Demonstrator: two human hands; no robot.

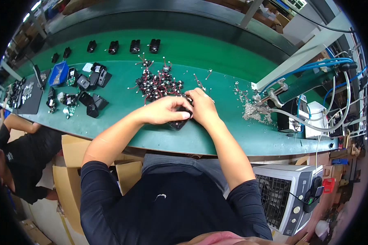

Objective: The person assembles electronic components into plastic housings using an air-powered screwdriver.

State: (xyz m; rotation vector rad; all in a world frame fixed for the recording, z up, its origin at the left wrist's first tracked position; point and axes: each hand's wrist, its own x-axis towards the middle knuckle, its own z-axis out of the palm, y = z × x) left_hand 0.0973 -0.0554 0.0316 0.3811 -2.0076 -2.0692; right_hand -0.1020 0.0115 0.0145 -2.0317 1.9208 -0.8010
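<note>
Both hands meet over the green bench in front of me, around a small black plastic housing (178, 124). My left hand (164, 110) is closed on it, thumb and index finger curled over its top. From the other side, my right hand (203, 108) has bent fingers pressed against the housing's far end. The fingers hide most of the housing, and any small part between them cannot be made out. Just beyond my left hand lies a heap of small black parts with red wires and white connectors (157, 83).
Black housings (135, 46) stand in a row on the far green strip. To the left are black casings (95, 77) and a blue bin (59, 73). Small metal pieces (255, 113) lie right, beside a clamped tool with air hoses (282, 94). A co-worker (28, 159) sits left.
</note>
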